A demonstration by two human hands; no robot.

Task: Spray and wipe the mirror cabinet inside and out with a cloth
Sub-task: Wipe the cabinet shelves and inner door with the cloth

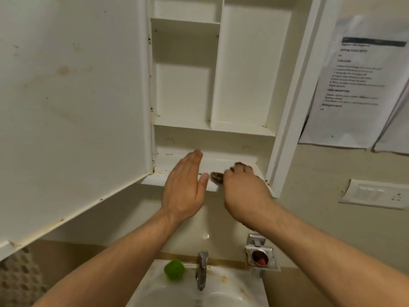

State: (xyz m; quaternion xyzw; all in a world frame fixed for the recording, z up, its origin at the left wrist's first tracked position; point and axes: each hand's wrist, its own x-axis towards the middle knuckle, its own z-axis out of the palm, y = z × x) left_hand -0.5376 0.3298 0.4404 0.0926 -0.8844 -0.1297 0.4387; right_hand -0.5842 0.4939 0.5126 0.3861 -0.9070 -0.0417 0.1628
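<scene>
Head view: cabinet (250,74) open, door (73,96) swung left. My right hand (243,191) has its fingers curled round a brown cloth (216,177) on the bottom shelf (221,161). My left hand (184,185) is just beside it, fingers straight and together, holding nothing.

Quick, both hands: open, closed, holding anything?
Left hand: open, fingers straight, holding nothing.
Right hand: closed around the cloth, on the cabinet's bottom shelf.
</scene>
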